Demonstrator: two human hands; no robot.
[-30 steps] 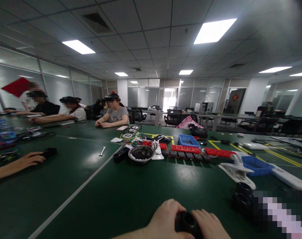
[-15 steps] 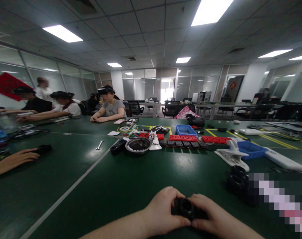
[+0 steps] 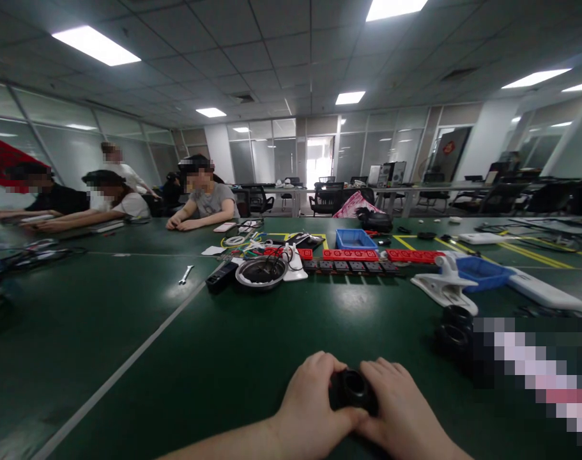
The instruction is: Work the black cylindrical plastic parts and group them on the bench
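Observation:
At the near edge of the table, both hands hold a black, rounded part with a round hole (image 3: pixel 367 400) in its top; its exact kind does not show. My left hand (image 3: pixel 310 406) grips its left side, thumb in front and fingers behind. From the right, my right hand (image 3: pixel 400 406) is wrapped round the same part, hiding much of it. The thumbs meet in front of it. Farther right lie similar black round parts with holes (image 3: pixel 452 337), apart from my hands.
Beyond my hands are a round black dish (image 3: pixel 260 273), a white clip stand (image 3: pixel 446 287), red strips (image 3: pixel 351 254), and blue trays (image 3: pixel 355 239). A wrench (image 3: pixel 186 275) lies on the left. A person (image 3: pixel 209 198) sits across the green table (image 3: pixel 199 358).
My right hand has turned and closed further round the black part. The co-worker's hand with a dark object at the left has gone from view. The camera view has shifted slightly.

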